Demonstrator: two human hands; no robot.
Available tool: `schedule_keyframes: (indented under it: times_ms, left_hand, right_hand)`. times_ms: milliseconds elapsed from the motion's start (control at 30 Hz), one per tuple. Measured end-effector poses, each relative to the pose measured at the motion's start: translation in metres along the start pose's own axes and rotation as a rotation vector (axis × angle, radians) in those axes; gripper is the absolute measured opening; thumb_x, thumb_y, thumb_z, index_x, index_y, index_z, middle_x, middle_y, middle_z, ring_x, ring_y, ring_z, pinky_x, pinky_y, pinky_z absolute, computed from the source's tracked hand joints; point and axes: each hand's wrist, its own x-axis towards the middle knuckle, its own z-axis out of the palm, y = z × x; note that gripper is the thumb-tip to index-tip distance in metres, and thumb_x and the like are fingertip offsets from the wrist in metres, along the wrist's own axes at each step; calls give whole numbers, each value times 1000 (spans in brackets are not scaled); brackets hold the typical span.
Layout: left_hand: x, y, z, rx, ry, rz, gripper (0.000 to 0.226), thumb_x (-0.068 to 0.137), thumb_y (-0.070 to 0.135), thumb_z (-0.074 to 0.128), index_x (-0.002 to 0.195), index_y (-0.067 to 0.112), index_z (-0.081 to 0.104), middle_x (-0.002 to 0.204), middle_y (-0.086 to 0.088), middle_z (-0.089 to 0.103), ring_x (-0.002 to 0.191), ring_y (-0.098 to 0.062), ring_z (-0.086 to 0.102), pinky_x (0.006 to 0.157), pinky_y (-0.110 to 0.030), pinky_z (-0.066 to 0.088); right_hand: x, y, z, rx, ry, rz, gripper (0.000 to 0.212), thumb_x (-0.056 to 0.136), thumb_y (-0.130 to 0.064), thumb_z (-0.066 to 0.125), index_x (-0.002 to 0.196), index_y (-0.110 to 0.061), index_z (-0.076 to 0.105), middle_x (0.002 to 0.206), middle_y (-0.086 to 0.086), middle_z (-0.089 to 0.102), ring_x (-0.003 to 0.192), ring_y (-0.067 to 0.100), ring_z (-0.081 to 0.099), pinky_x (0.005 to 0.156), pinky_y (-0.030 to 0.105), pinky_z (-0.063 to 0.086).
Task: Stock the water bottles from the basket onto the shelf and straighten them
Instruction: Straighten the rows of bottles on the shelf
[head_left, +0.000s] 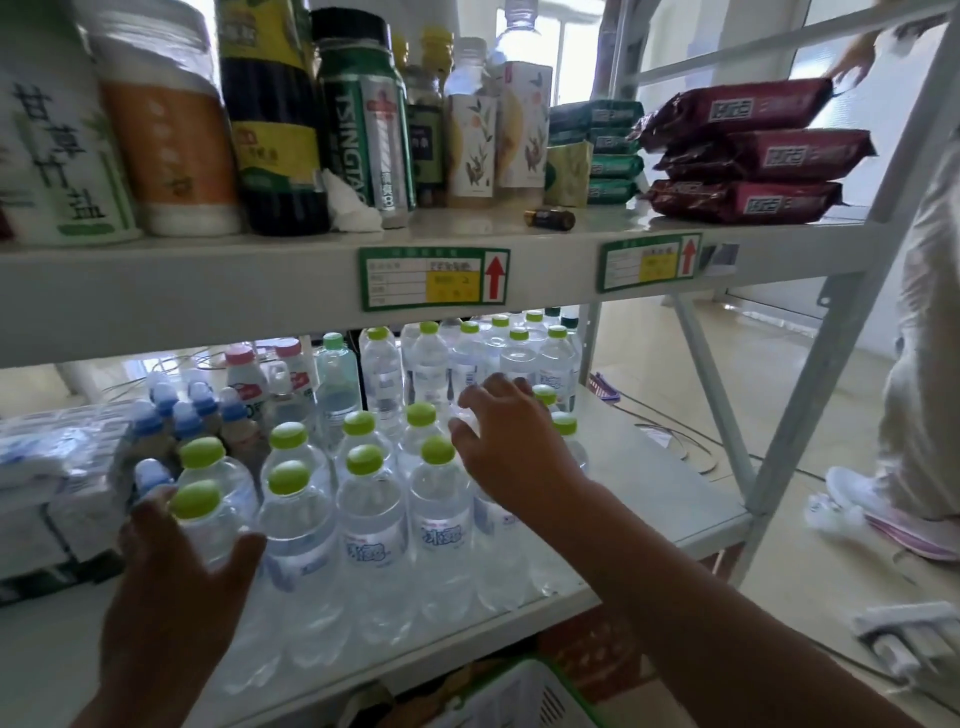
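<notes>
Clear water bottles (371, 525) with green caps stand in rows on the lower shelf (649, 499), front row near its edge. The left hand (171, 582) has its grip clamped on the front-left bottle (208, 525); the right hand (511, 447), fingers apart, rests among the rows. Bare shelf lies to the right. The basket (519, 696) sits below.

The basket (524, 696) is cut off by the bottom edge, showing only its green rim and part of a white wall. The right hand (511, 441) covers the water bottles (563, 431) behind it, leaving only their green caps in sight. Whether the left hand (171, 566) touches the front bottle (208, 525) cannot be told. The price tags (434, 278) are too blurred to read. Another person (924, 332) at right is cut off by the frame.
</notes>
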Motion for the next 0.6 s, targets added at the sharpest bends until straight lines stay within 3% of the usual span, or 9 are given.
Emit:
schedule_keyframes:
  times_ms: [100,200,300,467,600]
  left_hand:
    - [-10,35,-21,-57,-3,-23,72,79,43,69,135,25,27,125,-11,43,106,-38,53,83,-49,47]
    - [-16,50,-28,-126,21,-48,66,81,35,68,132,15,31,125,-21,47,106,-43,54,84,-50,45]
    - [-23,58,-35,-87,76,-40,63,81,27,69,128,17,28,130,-23,43,103,-50,56,78,-55,46]
    - [-25,56,-38,-125,23,-48,57,85,29,63,129,16,29,126,-22,47,103,-44,55,80,-50,45]
    - [-23,55,-39,-121,12,-58,59,84,32,62,129,18,27,126,-22,47,101,-44,55,78,-49,46]
  right_hand:
    - [-3,15,-1,-86,-26,37,38,89,-38,55,115,-11,63,120,9,52,119,25,40,103,37,36]
    - [-2,25,2,-89,-124,6,36,86,-40,62,106,-11,68,112,8,55,110,20,45,99,33,43]
    - [1,26,3,-75,-170,-18,34,81,-39,68,101,-11,73,107,11,61,100,20,53,89,23,43]
    - [-2,26,-7,27,-160,-22,37,77,-27,76,109,-8,71,108,14,59,92,22,60,80,17,35]
    - [-2,35,-15,113,-189,-34,43,81,-39,71,117,-15,67,110,5,58,93,14,54,81,23,41]
